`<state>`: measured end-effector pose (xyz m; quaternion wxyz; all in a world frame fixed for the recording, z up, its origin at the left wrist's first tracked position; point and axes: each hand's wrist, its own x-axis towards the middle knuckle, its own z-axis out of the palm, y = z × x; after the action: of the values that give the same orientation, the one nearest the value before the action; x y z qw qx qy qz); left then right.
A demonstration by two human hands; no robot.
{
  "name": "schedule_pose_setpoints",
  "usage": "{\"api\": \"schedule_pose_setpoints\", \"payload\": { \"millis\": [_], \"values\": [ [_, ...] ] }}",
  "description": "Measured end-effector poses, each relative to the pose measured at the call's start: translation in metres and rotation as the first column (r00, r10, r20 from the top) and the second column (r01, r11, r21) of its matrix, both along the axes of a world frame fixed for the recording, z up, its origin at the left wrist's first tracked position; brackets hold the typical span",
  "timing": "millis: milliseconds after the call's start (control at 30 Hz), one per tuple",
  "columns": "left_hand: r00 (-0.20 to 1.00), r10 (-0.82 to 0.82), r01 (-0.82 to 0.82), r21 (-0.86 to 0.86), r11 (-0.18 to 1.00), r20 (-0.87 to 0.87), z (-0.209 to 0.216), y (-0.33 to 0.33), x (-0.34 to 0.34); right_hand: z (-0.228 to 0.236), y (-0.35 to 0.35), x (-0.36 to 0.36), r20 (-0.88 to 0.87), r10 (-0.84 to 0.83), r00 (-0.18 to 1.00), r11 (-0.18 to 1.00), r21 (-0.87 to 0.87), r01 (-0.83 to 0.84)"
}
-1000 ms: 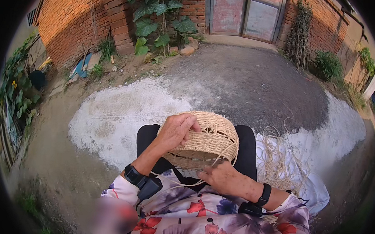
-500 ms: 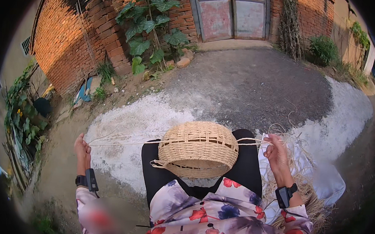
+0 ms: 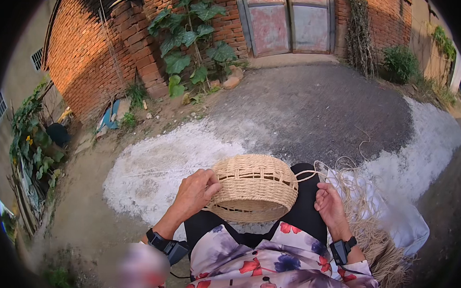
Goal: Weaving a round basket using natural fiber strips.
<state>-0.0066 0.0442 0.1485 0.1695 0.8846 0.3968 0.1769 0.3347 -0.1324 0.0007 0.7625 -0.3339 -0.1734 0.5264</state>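
Observation:
A round basket (image 3: 254,189) woven from pale straw-coloured cord rests on its side across my lap, its opening facing me. A band of gaps runs around its wall. My left hand (image 3: 194,194) is closed at the basket's left side, the thumb and fingers on its edge; the fingertips are partly hidden. To the right of the basket, my right hand (image 3: 331,204) has its fingers curled in. A loop of cord (image 3: 308,173) leaves the basket's right side and passes just above those fingers. Whether they pinch any of it cannot be made out.
A heap of loose cord (image 3: 386,251) lies on a white sack (image 3: 406,221) to my right. Ahead are dark and whitish paving (image 3: 316,101), a double metal door (image 3: 291,27), a brick wall (image 3: 84,58) and a leafy plant (image 3: 177,63).
My left hand has come in from far left to the basket's left side. The cord stretched across the basket front no longer shows there. My right hand has dropped slightly.

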Motion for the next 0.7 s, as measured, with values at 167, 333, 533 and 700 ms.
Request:
{"api": "schedule_pose_setpoints", "payload": {
  "millis": [167,333,533,700],
  "values": [
    [0.995,-0.012,0.014,-0.016,1.0,0.097,0.006,-0.002,0.023,0.0,0.002,0.0,-0.01,-0.015,1.0,1.0,0.005,0.015],
    [0.991,-0.1,0.119,0.219,0.968,-0.094,0.007,0.002,0.026,0.003,0.0,0.001,0.011,-0.031,0.999,0.999,0.015,0.031],
    [0.979,-0.181,0.166,0.143,0.976,0.094,0.008,-0.001,0.03,0.001,0.0,0.0,0.016,-0.021,1.0,1.0,-0.013,0.021],
    [0.98,0.072,-0.078,0.024,0.997,0.184,-0.005,0.032,-0.021,-0.001,-0.001,0.004,0.112,0.048,0.993,0.999,0.007,-0.049]
  ]
}}
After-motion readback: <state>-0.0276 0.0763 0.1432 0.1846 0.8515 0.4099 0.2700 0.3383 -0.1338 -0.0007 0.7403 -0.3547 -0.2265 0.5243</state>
